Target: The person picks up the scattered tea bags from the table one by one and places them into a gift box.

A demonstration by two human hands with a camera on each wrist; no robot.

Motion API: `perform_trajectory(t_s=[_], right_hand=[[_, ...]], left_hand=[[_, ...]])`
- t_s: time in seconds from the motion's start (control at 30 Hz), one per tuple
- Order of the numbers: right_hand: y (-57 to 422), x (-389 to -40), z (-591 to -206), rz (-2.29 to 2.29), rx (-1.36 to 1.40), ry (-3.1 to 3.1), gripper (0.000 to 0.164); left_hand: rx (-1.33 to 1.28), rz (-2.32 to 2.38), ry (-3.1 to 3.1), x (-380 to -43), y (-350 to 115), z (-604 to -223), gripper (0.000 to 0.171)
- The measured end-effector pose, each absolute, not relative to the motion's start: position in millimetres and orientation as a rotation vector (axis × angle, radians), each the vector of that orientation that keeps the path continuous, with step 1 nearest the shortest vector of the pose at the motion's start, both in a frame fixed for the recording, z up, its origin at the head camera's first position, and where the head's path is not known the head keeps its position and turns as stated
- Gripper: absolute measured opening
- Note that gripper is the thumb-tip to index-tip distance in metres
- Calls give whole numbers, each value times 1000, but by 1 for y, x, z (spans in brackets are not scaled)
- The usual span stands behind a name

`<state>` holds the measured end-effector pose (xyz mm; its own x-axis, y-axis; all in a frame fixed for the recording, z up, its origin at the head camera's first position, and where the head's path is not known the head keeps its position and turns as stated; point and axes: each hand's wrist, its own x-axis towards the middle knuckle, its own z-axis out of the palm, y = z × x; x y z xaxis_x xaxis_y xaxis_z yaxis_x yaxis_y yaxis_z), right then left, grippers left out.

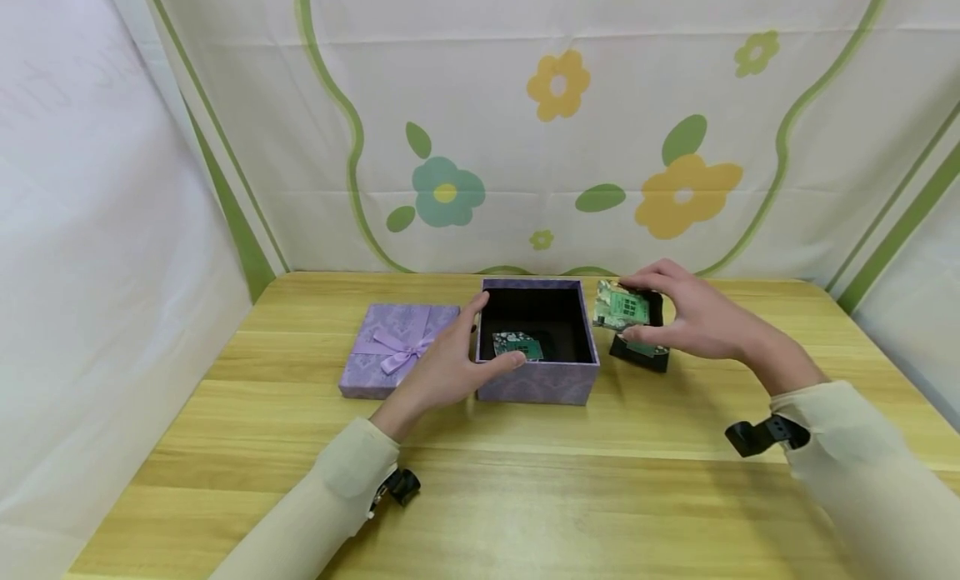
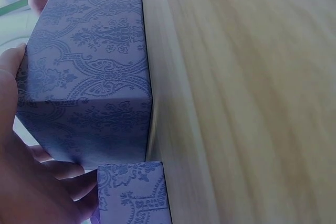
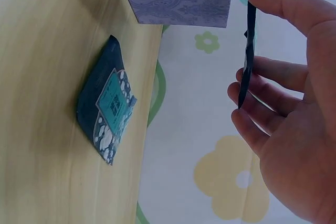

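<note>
A purple patterned gift box (image 1: pixel 536 384) stands uncovered at the middle of the table, its inside black. My left hand (image 1: pixel 450 359) holds it at the left, thumb over the front rim and fingers along the side wall. Inside the box lies a small packet (image 1: pixel 517 347) with a green label. To the right of the box, my right hand (image 1: pixel 697 317) pinches a similar flat packet (image 1: pixel 618 307) between thumb and fingers; the right wrist view shows this packet (image 3: pixel 248 56) edge-on. Below that hand, another black packet (image 3: pixel 113 103) with a green label lies on the table.
The box's purple lid (image 1: pixel 397 338), tied with a lilac ribbon bow, lies left of the box, close to my left hand. Behind the wooden table (image 1: pixel 525 488) hangs a white curtain (image 1: pixel 495 88) with printed flowers.
</note>
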<state>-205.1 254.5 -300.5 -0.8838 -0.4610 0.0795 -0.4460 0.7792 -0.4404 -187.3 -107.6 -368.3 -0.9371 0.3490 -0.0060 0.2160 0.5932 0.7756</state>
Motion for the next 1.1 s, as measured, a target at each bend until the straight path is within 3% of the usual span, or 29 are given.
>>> perform_trajectory(t_s=[1.1], right_hand=[[165, -212, -299, -672, -993, 2842, 77]], left_hand=[[461, 1272, 2659, -186, -107, -367, 109]])
